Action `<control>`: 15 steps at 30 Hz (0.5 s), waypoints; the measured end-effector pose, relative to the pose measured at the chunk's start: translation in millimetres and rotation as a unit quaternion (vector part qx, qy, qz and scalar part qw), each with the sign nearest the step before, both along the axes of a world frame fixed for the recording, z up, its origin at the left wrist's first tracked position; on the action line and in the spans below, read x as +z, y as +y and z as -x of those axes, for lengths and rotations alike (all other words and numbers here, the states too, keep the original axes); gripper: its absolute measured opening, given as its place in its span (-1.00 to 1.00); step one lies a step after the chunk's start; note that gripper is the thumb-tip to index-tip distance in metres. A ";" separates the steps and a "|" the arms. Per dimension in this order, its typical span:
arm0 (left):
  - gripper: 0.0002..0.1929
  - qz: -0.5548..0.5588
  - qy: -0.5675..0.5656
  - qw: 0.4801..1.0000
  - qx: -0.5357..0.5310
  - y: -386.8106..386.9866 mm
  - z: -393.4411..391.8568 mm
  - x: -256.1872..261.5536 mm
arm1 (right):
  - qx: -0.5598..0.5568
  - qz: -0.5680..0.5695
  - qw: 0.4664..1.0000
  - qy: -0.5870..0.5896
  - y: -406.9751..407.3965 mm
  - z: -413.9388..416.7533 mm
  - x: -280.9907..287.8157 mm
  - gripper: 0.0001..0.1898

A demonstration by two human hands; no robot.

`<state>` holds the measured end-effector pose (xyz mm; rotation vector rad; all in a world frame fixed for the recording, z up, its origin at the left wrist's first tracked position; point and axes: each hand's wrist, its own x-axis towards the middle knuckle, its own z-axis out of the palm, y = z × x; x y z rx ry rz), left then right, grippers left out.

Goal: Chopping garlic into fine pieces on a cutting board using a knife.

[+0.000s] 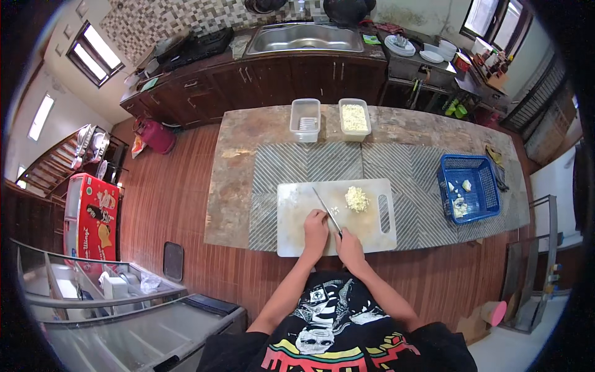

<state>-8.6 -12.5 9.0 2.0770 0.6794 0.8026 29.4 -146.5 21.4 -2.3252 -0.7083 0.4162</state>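
Note:
A white plastic cutting board lies in front of me at the table's near edge. My right hand grips the dark handle of a kitchen knife, its blade slanting away to the left across the board. Beside the blade, my left hand rests on the board with its fingers curled; whether they pinch anything is hidden. A few pale chopped bits lie just right of the blade. Farther right is a heap of finely chopped pale food, near the board's handle slot.
Beyond the board stand a clear plastic container and another container of chopped food. A blue plastic basket holding pale pieces sits on the right of the wooden table. A steel sink is in the far counter.

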 end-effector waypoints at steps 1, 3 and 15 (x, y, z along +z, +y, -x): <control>-0.89 -0.044 0.020 0.999 0.006 -2.0 -1.6 1.6 | 0.000 -0.010 1.000 -0.007 -0.4 -1.6 -0.9 -0.69; -0.89 -0.087 0.040 0.995 0.011 -2.8 -2.0 0.5 | 0.000 -0.019 1.000 -0.014 -1.5 -2.0 -0.2 -0.69; -0.87 -0.060 0.045 0.997 0.020 -1.2 2.7 -4.9 | -0.006 0.025 1.000 -0.010 9.5 -3.4 -0.5 -0.67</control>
